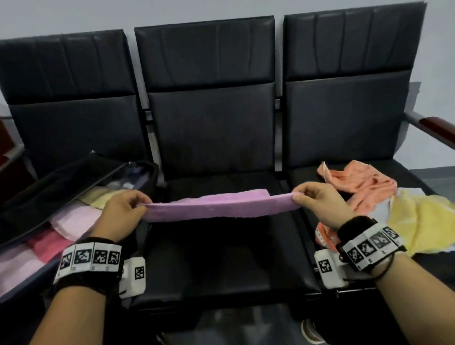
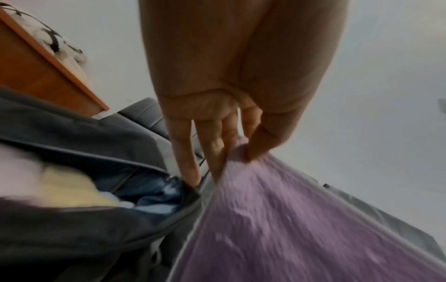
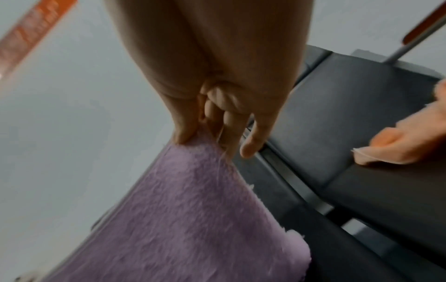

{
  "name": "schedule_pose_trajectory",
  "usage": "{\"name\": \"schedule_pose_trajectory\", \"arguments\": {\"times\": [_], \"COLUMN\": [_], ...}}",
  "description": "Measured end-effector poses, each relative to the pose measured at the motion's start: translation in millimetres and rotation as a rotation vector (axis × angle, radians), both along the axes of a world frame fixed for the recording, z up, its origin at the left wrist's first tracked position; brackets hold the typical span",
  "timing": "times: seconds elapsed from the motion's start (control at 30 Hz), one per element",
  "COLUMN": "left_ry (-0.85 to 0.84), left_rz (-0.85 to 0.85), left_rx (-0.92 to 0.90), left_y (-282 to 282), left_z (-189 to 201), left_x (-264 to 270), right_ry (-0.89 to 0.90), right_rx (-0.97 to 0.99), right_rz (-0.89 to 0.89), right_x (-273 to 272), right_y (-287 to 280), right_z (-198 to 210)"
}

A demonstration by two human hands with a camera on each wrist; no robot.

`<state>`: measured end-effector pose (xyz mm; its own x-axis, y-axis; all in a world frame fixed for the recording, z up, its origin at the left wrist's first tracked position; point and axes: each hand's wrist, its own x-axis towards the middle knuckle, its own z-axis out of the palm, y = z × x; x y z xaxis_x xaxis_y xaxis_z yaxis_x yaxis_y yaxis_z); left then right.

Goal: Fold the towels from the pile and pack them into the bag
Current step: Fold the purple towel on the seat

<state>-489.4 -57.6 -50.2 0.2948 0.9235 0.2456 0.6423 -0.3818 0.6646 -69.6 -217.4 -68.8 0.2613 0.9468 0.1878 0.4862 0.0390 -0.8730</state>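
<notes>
A purple towel [image 1: 217,207] is stretched flat in the air above the middle seat. My left hand [image 1: 129,207] pinches its left end, and my right hand [image 1: 310,198] pinches its right end. In the left wrist view the thumb and fingers [image 2: 255,145] pinch the purple towel [image 2: 289,219]. In the right wrist view the thumb and fingers [image 3: 185,133] clamp the towel [image 3: 188,219] at its corner. An open dark bag [image 1: 51,192] lies on the left seat with folded pink and yellow towels [image 1: 73,220] inside. The pile [image 1: 375,188] of orange and yellow towels lies on the right seat.
Three black padded seats [image 1: 217,254] stand in a row against a pale wall. A wooden armrest [image 1: 443,132] juts out at the far right. A shoe [image 1: 311,331] shows on the floor below the seat edge.
</notes>
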Motion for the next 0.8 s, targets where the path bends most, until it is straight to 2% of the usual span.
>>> {"name": "schedule_pose_trajectory", "arguments": {"times": [0.13, 0.23, 0.37, 0.57, 0.8], "left_ry": [0.057, 0.039, -0.003, -0.024, -0.009], "left_rz": [-0.156, -0.155, -0.079, 0.011, 0.114], "left_rx": [-0.345, -0.429, -0.46, -0.412, -0.327], "left_y": [-17, -23, -20, -10, 23], "left_z": [-30, -45, -60, -81, -111], "left_x": [-9, -13, -13, 0, 15], "right_ry": [0.177, 0.283, 0.305, 0.348, 0.185], "right_rx": [-0.171, -0.296, -0.35, -0.255, -0.211], "right_rz": [0.082, 0.136, 0.093, -0.087, -0.214], "right_x": [4, 5, 10, 12, 15], "right_y": [-16, -20, -13, 14, 65], "right_z": [-31, -43, -61, -87, -104]}}
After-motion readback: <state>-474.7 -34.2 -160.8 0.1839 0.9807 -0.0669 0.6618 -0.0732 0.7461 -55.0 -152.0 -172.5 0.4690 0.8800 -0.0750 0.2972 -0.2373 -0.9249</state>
